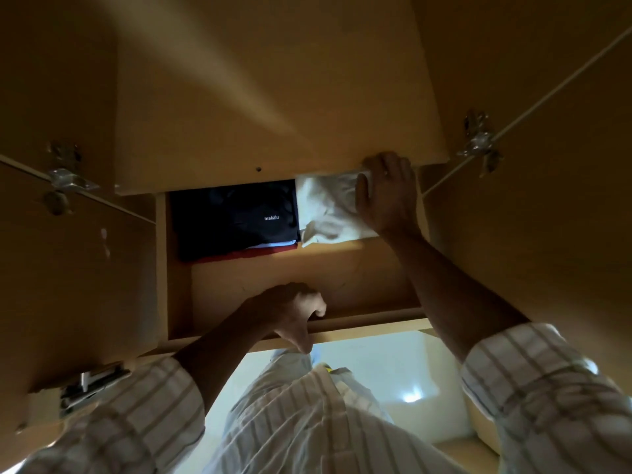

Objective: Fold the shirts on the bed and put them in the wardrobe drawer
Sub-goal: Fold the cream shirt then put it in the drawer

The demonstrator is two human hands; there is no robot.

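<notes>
Left hand [294, 313] at 6 o'clock, fingers curled over drawer [342, 328] front edge. Right hand [386, 193] at 2 o'clock, fingers flat, pressing folded white shirt [325, 210] in drawer's back right. Dark shirt stack [236, 220] touching it at 9 o'clock, under wardrobe shelf [273, 97]

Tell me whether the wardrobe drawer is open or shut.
Open. The wardrobe drawer is pulled out, its floor and folded shirts exposed; the left hand grips its front edge while the right hand rests on the white shirt.
</notes>
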